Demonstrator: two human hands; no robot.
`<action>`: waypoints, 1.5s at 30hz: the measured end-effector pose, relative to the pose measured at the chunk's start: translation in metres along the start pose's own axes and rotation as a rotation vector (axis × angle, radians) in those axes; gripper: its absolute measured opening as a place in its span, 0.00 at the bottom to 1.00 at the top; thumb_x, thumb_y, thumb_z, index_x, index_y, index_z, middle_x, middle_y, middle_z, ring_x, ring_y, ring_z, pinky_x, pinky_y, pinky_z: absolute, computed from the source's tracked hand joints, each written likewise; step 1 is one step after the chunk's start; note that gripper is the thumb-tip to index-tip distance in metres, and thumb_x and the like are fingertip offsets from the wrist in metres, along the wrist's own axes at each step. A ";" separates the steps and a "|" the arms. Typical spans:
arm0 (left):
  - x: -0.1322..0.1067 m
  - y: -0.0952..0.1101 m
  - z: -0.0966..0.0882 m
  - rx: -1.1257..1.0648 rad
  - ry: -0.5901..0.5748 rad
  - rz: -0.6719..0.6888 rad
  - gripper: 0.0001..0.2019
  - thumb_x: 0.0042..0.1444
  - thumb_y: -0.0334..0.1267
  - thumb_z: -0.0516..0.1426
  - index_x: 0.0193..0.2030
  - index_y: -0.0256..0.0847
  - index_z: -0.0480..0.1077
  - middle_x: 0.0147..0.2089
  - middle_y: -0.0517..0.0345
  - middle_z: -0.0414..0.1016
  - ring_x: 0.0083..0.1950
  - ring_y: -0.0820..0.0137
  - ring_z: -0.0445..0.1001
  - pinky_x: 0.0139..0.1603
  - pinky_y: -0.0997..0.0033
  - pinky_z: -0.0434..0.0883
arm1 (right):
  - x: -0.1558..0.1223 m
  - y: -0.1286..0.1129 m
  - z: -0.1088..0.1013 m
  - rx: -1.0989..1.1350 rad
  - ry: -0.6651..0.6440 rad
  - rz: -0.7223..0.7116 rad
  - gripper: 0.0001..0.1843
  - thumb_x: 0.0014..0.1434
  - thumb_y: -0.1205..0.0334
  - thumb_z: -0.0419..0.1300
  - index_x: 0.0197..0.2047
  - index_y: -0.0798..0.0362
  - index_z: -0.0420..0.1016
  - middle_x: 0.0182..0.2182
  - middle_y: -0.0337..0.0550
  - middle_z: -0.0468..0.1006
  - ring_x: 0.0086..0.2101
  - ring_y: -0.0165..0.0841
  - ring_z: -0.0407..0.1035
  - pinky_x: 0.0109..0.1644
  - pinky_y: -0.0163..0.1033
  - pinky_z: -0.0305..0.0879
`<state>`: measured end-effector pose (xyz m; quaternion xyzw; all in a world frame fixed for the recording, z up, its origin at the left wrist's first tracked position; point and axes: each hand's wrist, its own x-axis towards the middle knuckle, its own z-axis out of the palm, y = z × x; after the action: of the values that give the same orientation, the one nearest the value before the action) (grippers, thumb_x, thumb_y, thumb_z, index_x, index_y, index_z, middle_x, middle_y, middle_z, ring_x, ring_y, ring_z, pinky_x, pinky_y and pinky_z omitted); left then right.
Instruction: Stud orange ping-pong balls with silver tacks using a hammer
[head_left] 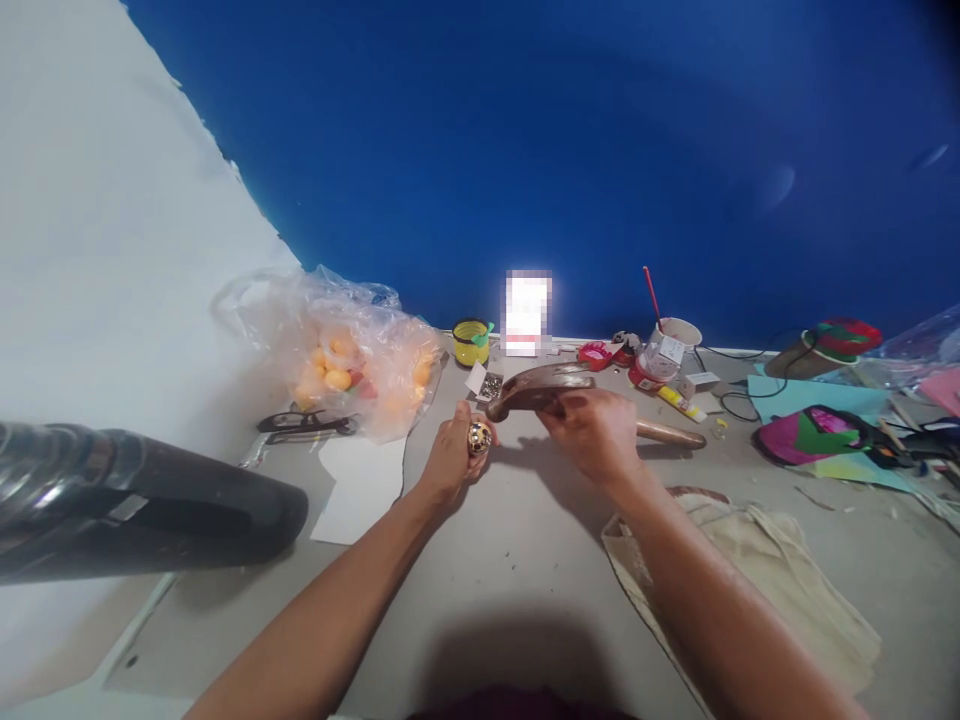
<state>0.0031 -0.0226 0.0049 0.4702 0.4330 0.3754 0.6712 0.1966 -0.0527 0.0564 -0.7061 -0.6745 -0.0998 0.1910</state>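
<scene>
My left hand [450,452] is closed around a small round ball [479,436] whose face is dotted with shiny gold and silver studs. My right hand [596,432] grips a claw hammer [540,388] close to its head, and the wooden handle sticks out to the right. The hammer's striking face hovers just above and to the right of the ball; whether they touch I cannot tell. Right behind the ball, a small open box [491,387] holds several shiny metal pieces.
Plastic bags of orange balls [337,370] and eyeglasses [307,424] lie left, beyond a black wrapped roll [150,500]. A yellow cup [471,345] and a bright phone-like screen [527,312] stand by the wall. Rightward are a white tub [679,335], a glue tube [681,404] and a cloth bag [780,570].
</scene>
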 end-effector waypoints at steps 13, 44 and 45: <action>-0.001 0.003 -0.001 -0.015 0.035 0.006 0.33 0.60 0.70 0.51 0.24 0.39 0.68 0.12 0.67 0.50 0.13 0.79 0.48 0.15 0.78 0.47 | 0.001 -0.005 -0.012 -0.021 -0.029 0.070 0.14 0.59 0.53 0.61 0.28 0.51 0.81 0.27 0.47 0.82 0.28 0.36 0.71 0.31 0.38 0.47; -0.002 0.004 0.001 0.125 0.047 -0.119 0.36 0.63 0.69 0.46 0.20 0.39 0.67 0.11 0.63 0.52 0.12 0.78 0.48 0.15 0.75 0.44 | 0.002 -0.002 -0.017 -0.029 -0.060 -0.019 0.15 0.60 0.53 0.61 0.26 0.51 0.80 0.25 0.46 0.81 0.27 0.34 0.70 0.31 0.39 0.46; -0.002 0.004 0.001 0.124 0.046 -0.121 0.36 0.63 0.69 0.46 0.20 0.39 0.67 0.11 0.63 0.52 0.12 0.78 0.48 0.15 0.75 0.44 | 0.001 -0.003 -0.017 -0.016 -0.082 -0.064 0.15 0.60 0.54 0.61 0.26 0.51 0.80 0.24 0.45 0.81 0.27 0.34 0.70 0.31 0.39 0.46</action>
<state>0.0032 -0.0237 0.0097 0.4751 0.4985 0.3174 0.6519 0.1956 -0.0582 0.0725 -0.6893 -0.7031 -0.0822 0.1542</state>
